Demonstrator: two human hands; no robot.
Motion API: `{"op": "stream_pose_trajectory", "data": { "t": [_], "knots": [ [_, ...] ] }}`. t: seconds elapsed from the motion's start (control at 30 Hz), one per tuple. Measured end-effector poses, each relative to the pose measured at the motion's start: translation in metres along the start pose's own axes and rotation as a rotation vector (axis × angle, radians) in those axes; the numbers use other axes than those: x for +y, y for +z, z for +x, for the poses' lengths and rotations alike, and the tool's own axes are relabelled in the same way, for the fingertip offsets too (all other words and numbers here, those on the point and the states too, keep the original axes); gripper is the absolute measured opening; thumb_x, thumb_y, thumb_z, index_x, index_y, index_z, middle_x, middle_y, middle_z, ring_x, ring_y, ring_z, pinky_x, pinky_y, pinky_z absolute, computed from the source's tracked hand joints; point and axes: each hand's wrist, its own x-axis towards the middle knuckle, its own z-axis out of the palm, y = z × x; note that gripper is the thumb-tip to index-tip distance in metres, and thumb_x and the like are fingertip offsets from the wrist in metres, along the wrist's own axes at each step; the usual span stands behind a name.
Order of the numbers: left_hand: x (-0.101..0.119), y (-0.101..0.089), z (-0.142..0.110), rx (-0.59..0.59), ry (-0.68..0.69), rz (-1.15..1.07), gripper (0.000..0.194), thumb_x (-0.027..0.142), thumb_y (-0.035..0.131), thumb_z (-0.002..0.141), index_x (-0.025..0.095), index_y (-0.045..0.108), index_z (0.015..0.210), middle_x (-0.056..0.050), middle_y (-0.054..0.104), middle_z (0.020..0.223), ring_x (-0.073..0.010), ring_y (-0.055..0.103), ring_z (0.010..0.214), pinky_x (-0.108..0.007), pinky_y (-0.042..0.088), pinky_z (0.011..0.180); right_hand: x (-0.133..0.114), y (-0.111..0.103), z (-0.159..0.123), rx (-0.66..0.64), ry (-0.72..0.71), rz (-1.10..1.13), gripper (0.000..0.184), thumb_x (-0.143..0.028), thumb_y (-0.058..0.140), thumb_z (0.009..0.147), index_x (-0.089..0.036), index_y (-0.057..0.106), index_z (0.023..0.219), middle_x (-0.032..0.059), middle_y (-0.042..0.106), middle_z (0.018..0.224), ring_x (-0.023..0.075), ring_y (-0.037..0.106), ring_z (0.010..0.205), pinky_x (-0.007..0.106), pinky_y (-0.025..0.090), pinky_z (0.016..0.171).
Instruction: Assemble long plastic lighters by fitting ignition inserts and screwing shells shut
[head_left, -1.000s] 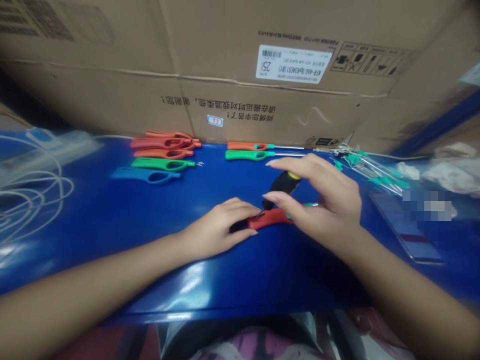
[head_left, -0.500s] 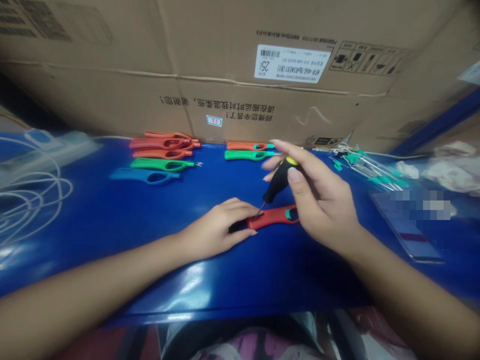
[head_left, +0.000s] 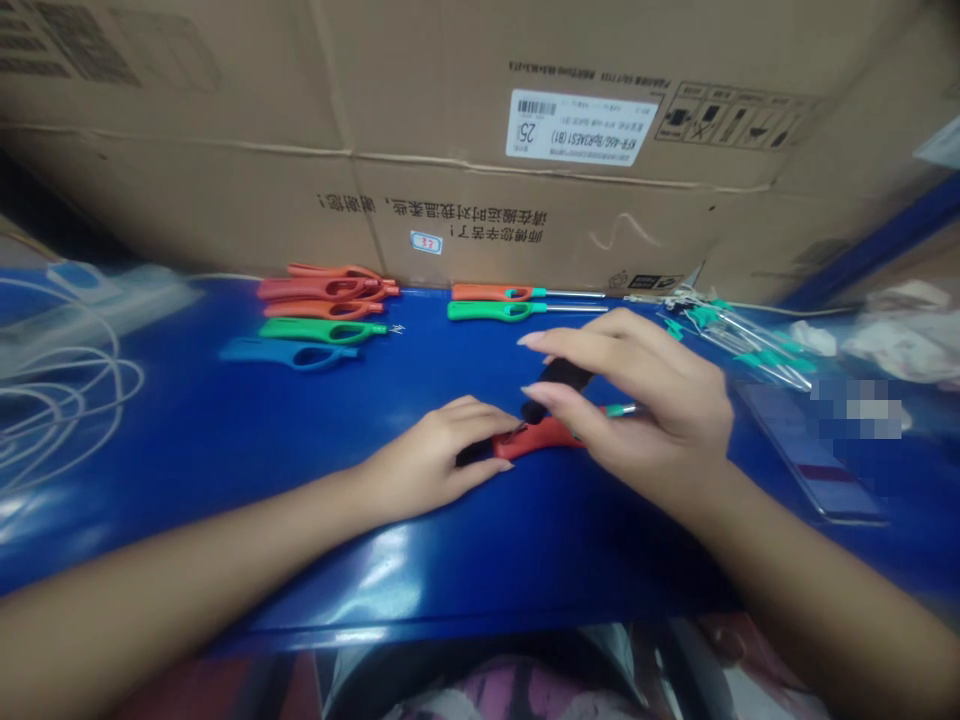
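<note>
A red long-nosed gas lighter [head_left: 544,435] lies on the blue table, its green collar and metal tube pointing right. My left hand [head_left: 435,450] grips its left end between thumb and fingers. Above the lighter, my right hand [head_left: 645,390] is closed around a screwdriver [head_left: 564,375] with a dark handle. The screwdriver leans right, and its tip meets the lighter's left end near my left fingertips. My right hand covers part of the lighter's trigger opening.
Orange and green lighters [head_left: 487,311] with metal tubes lie behind. Several coloured lighter shells [head_left: 322,288] are at the back left, near white cables [head_left: 90,370]. Metal tubes with green parts [head_left: 750,335] and a phone [head_left: 814,455] lie right. A cardboard box [head_left: 420,120] stands behind.
My right hand has turned and tilted the screwdriver lower to the right, showing the lighter's metal tube. My left hand and the lighter stay in place.
</note>
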Motion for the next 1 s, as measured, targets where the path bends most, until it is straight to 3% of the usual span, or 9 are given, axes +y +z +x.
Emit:
{"op": "stream_pose_trajectory", "data": {
  "t": [0.17,0.23,0.33,0.4,0.53,0.7,0.87,0.93,1.0],
  "knots": [
    [-0.0009,0.0005,-0.0002,0.003,0.010,-0.014,0.032,0.025,0.068,0.094,0.015,0.063,0.124,-0.009,0.072,0.118,-0.0202,0.063,0.110,-0.035,0.052,0.098,0.0025,0.0019,0.0000,-0.089,0.125,0.159,0.046,-0.015,0.043,0.102,-0.027,0.053,0.145,0.0089,0.068,0.124,0.0199,0.067,0.101,0.042,0.058,0.090],
    [-0.0021,0.0010,-0.0009,0.003,0.016,-0.008,0.032,0.025,0.068,0.094,0.015,0.063,0.124,-0.009,0.071,0.119,-0.0205,0.063,0.111,-0.036,0.051,0.100,0.0048,0.0024,0.0012,-0.094,0.140,0.221,0.040,-0.017,0.049,0.100,-0.026,0.059,0.137,0.0076,0.070,0.117,0.0194,0.068,0.096,0.040,0.059,0.087],
    [-0.0036,0.0016,-0.0018,0.007,0.019,0.000,0.032,0.025,0.067,0.094,0.016,0.063,0.124,-0.009,0.071,0.119,-0.0216,0.063,0.111,-0.038,0.051,0.099,0.0070,0.0026,0.0023,0.024,0.048,0.072,0.024,-0.023,0.069,0.091,-0.026,0.072,0.115,0.0041,0.073,0.094,0.0190,0.067,0.082,0.037,0.059,0.082],
    [-0.0038,0.0018,-0.0019,0.012,0.019,-0.006,0.031,0.026,0.067,0.094,0.016,0.064,0.124,-0.010,0.071,0.118,-0.0218,0.064,0.110,-0.038,0.052,0.099,0.0067,0.0026,0.0016,0.036,-0.007,-0.025,0.027,-0.026,0.066,0.093,-0.025,0.070,0.120,0.0060,0.073,0.096,0.0203,0.066,0.084,0.039,0.058,0.083],
    [-0.0026,0.0016,-0.0012,0.012,0.007,-0.020,0.033,0.026,0.068,0.094,0.016,0.064,0.125,-0.010,0.071,0.120,-0.0219,0.063,0.112,-0.037,0.052,0.099,0.0038,0.0036,-0.0013,-0.074,0.048,-0.003,0.044,-0.016,0.039,0.102,-0.021,0.051,0.144,0.0122,0.067,0.122,0.0215,0.067,0.097,0.041,0.058,0.085],
    [-0.0025,0.0011,-0.0014,0.008,0.006,-0.020,0.030,0.025,0.069,0.093,0.017,0.065,0.122,-0.009,0.072,0.117,-0.0217,0.064,0.109,-0.038,0.052,0.098,0.0036,0.0042,-0.0010,0.049,-0.024,-0.048,0.024,-0.022,0.066,0.093,-0.026,0.069,0.116,0.0035,0.072,0.087,0.0194,0.065,0.076,0.037,0.058,0.076],
    [-0.0024,0.0010,-0.0013,0.000,0.005,-0.024,0.033,0.025,0.068,0.094,0.018,0.064,0.126,-0.009,0.071,0.119,-0.0211,0.063,0.110,-0.036,0.051,0.099,0.0006,0.0027,-0.0016,-0.135,0.044,0.058,0.046,-0.019,0.043,0.102,-0.024,0.047,0.148,0.0094,0.068,0.119,0.0212,0.067,0.098,0.040,0.058,0.086],
    [-0.0021,0.0008,-0.0011,-0.007,0.005,-0.019,0.031,0.024,0.067,0.094,0.018,0.065,0.124,-0.009,0.071,0.119,-0.0210,0.063,0.111,-0.036,0.050,0.100,-0.0005,0.0027,-0.0014,-0.168,0.072,0.112,0.045,-0.017,0.044,0.101,-0.025,0.049,0.146,0.0083,0.068,0.118,0.0199,0.068,0.097,0.038,0.058,0.086],
    [-0.0019,0.0007,-0.0009,-0.004,0.007,-0.011,0.027,0.023,0.068,0.093,0.017,0.067,0.120,-0.009,0.071,0.116,-0.0212,0.063,0.109,-0.036,0.051,0.098,-0.0002,0.0028,-0.0006,-0.098,0.020,0.061,0.035,-0.020,0.058,0.097,-0.025,0.062,0.131,0.0054,0.072,0.103,0.0189,0.067,0.087,0.036,0.059,0.083]
  ]
}}
